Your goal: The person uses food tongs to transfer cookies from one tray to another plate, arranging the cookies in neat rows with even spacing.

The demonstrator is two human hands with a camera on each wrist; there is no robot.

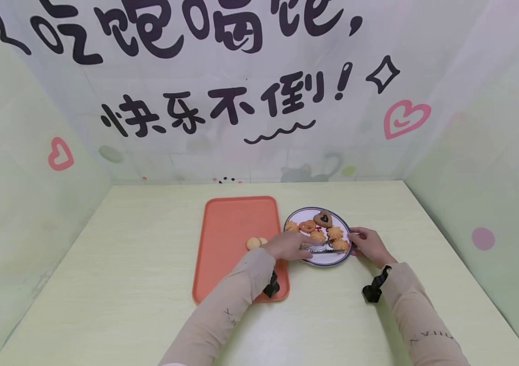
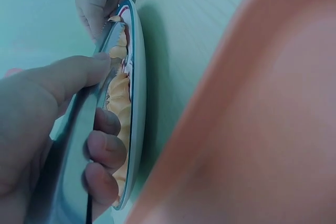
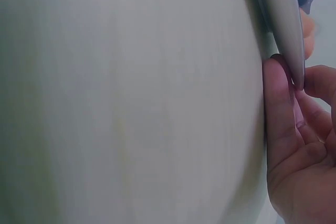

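Observation:
My left hand (image 1: 286,246) grips metal tongs (image 2: 68,177), thumb on one side and curled fingers on the other. The tongs reach across the white plate (image 1: 321,263) with a dark blue rim. Their serrated tips lie by a flower-shaped cookie (image 1: 340,245) at the plate's right side; I cannot tell whether they pinch it. My right hand (image 1: 371,245) pinches the plate's right rim, its thumb above and fingers below in the right wrist view. Also on the plate are more flower-shaped cookies, an orange-brown heart-shaped cookie (image 1: 307,226) and a brown heart cookie (image 1: 323,219) with a dark centre.
Left of the plate lies an orange tray (image 1: 236,216), its right edge under my left forearm. Pale round cookies (image 1: 253,244) rest on the tray near my left wrist. A pale wood-grain table (image 1: 149,254) carries everything, with printed walls behind and at both sides.

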